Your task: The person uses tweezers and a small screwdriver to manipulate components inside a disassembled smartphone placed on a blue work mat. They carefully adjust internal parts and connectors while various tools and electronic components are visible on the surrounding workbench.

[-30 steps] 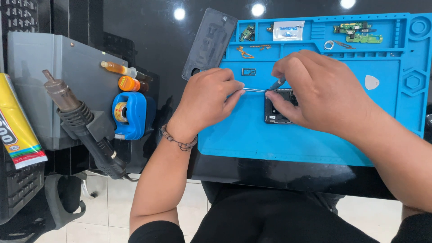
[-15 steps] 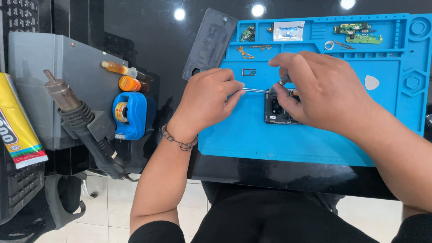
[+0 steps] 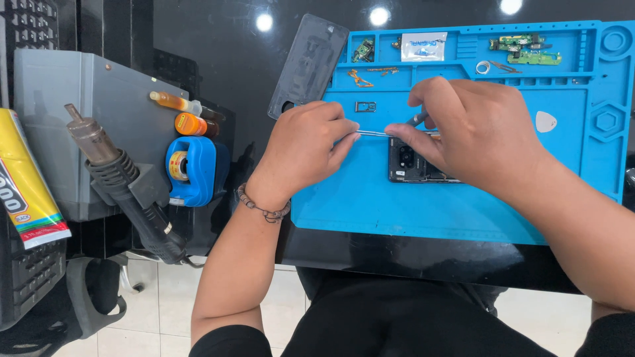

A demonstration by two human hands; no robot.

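Left hand [image 3: 301, 152] pinching tweezers [image 3: 374, 133], right hand [image 3: 476, 132] gripping a dark tool [image 3: 417, 119] over the opened phone [image 3: 413, 162], center-right of frame on the blue mat [image 3: 370, 205].

Matt blue rubbery work mat [image 3: 370, 205] on glossy black worktop [image 3: 225, 53]; thin shiny metal tweezers [image 3: 374, 133]; opened dark phone body [image 3: 413, 162], semi-gloss; grey matt plastic back cover [image 3: 307, 63]; beaded wrist bracelet [image 3: 261, 206].

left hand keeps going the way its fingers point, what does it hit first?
Probably the right hand. The left hand points right along the thin metal tool, whose far end sits at the right fingertips above the phone. Height difference is unclear.
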